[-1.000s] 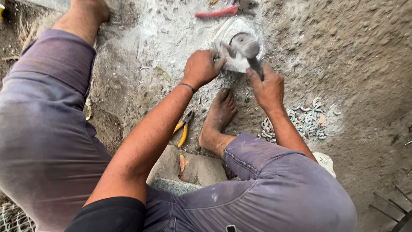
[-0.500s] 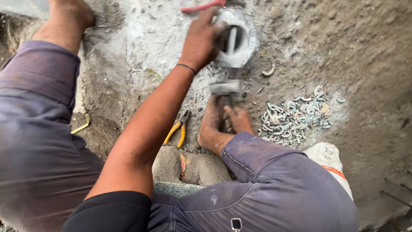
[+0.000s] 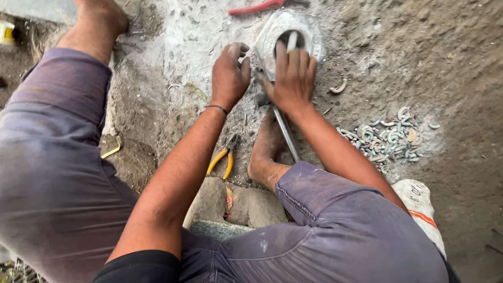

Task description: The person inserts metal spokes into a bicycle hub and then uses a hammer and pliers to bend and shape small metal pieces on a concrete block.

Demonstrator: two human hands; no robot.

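While the person squats on the dusty ground (image 3: 157, 105), the left hand (image 3: 229, 76) rests half curled, holding nothing, just left of a grey metal block (image 3: 267, 36). The right hand (image 3: 291, 78) lies open across its hole, over a hammer (image 3: 285, 131) (handle toward the foot). Curved metal bits (image 3: 387, 139) lie well right.

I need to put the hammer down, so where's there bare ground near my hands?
Bare dirt lies to the right of the grey block, above the pile of curved pieces. The pale dusty patch left of the left hand is also free. It is crowded by the right hand, foot and pliers.
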